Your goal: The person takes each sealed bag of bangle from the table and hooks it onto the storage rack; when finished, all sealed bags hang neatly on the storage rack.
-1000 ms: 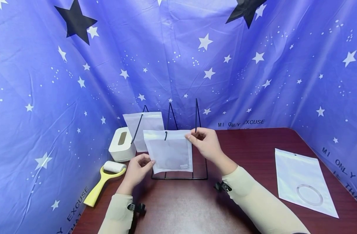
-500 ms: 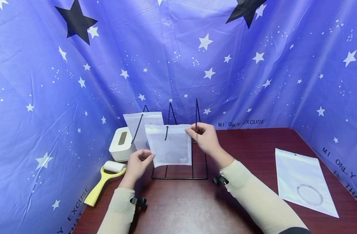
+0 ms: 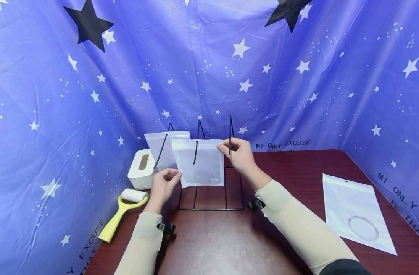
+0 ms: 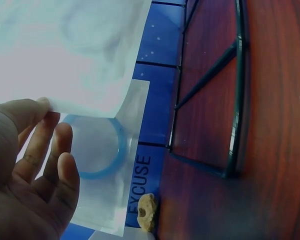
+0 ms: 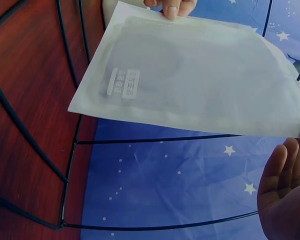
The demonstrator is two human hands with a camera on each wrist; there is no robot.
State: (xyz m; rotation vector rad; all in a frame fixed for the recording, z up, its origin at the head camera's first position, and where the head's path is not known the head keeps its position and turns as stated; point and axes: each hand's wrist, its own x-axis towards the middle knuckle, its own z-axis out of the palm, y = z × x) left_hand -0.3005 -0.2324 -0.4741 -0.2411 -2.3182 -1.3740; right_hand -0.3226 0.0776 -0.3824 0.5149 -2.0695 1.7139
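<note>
A white zip bag (image 3: 204, 164) with a small printed label hangs with its top hole around the middle hook of a black wire rack (image 3: 213, 209). My left hand (image 3: 161, 190) pinches the bag's left edge between thumb and forefinger, the other fingers loosely bent. At its upper right corner, my right hand (image 3: 242, 156) pinches the bag close to the right-hand hook. A second white bag (image 3: 155, 143) hangs on the left hook, partly hidden behind the first. In the left wrist view a blue ring (image 4: 121, 142) shows inside that second bag.
A white tissue box (image 3: 137, 177) stands left of the rack, and a yellow-handled lint roller (image 3: 116, 219) lies before it. Flat on the right of the table is another white bag (image 3: 347, 198) with a ring inside. A star-patterned curtain (image 3: 209, 76) encloses the table.
Both hands have raised the held bag and moved it farther back along the middle hook. More of the hook now sticks out in front of the bag.
</note>
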